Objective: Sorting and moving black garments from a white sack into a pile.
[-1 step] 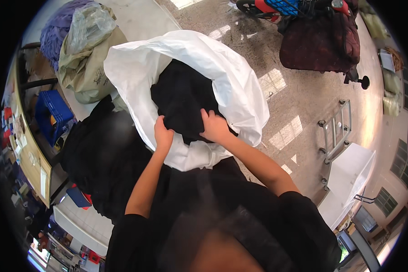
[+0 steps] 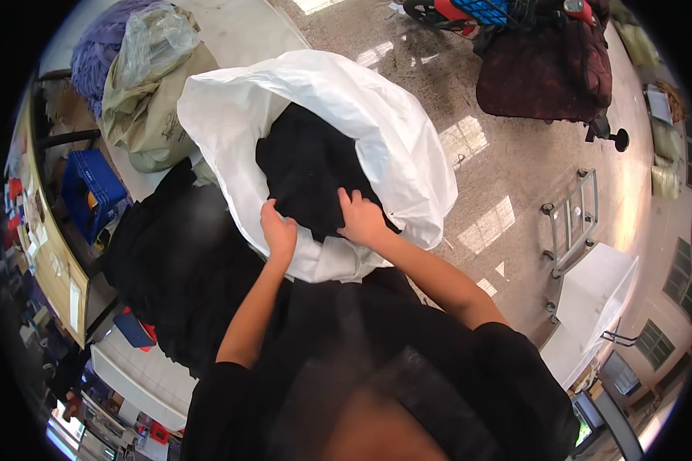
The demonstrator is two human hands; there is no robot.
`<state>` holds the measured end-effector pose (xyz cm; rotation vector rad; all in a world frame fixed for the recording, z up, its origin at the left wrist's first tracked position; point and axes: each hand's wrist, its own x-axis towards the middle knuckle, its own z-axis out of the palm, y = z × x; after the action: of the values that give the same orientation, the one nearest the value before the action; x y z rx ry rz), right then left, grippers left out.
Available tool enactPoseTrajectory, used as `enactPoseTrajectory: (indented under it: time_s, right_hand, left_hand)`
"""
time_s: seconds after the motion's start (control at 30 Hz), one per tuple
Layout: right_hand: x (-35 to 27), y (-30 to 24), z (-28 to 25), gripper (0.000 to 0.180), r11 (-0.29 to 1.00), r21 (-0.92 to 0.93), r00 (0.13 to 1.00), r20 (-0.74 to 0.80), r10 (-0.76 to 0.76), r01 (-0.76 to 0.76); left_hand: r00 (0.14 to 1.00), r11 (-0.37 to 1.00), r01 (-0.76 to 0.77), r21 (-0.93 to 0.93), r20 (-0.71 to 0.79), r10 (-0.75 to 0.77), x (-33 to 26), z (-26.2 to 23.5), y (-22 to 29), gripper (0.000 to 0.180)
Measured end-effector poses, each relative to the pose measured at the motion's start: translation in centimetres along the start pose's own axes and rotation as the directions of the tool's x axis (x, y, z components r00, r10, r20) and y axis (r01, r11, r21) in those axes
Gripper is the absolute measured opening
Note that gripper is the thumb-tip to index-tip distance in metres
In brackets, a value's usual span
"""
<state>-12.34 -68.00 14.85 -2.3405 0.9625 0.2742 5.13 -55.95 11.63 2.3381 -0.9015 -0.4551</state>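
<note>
A large white sack [image 2: 407, 146] stands open in front of me, its rim folded and creased. Bunched black cloth [image 2: 307, 154] fills its mouth. At the sack's near left side, my left hand [image 2: 280, 232] is closed on the cloth's edge, the thumb turned towards the middle. My right hand [image 2: 364, 220] reaches in over the near right side and grips the same cloth. Some fingertips of both hands sink into the dark folds and are hidden. Between the hands, a flap of white sack material [image 2: 337, 257] shows at the near rim.
A big heap of black fabric [image 2: 177, 269] lies at my left, beside the sack. Beyond it are a khaki sack [image 2: 150, 115] topped with clear plastic and a blue crate [image 2: 92, 196]. On the right stand a wheeled metal frame [image 2: 575, 223] and a dark red covered seat [image 2: 546, 77].
Very little differs. The near rim of the white sack sits slightly farther from me, and both hands have shifted only a touch on the black cloth.
</note>
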Motion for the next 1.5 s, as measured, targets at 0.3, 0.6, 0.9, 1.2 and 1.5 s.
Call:
enactPoseTrajectory:
  time_s: [0.3,0.6,0.9,1.2,1.5]
  right_hand:
    - [-4.1,-2.8,0.1,0.087,0.961,0.054,0.961,0.042,-0.272,0.27]
    - [-3.3,-0.8,-2.1,0.044,0.913,0.399,0.995,-0.084,-0.057,0.087]
    - [6.5,-2.3,-6.4,0.06,0.899,0.339,0.945,-0.068,0.318,-0.278]
    - [7.1,-3.8,-5.8,0.027,0.953,0.283,0.955,-0.238,0.175,-0.105]
    - [-1.5,-11.4,-8.0,0.064,0.946,0.318,0.993,0.11,0.033,-0.067]
  left_hand:
    - [0.929,0.931,0.355,-0.089,0.147,-0.34,-2.0,3.2,7.1,0.065]
    - [0.657,0.063,0.672,-0.738,0.554,-0.512,0.6,1.5,4.2,0.031]
    - [0.621,-0.263,0.657,-0.707,0.705,-0.343,0.2,-1.2,5.3,0.03]
    - [0.621,0.032,0.768,-0.64,0.729,-0.288,-0.4,-6.7,5.3,0.027]
    - [0.797,0.42,0.593,-0.687,0.576,-0.182,0.0,-6.9,5.0,0.017]
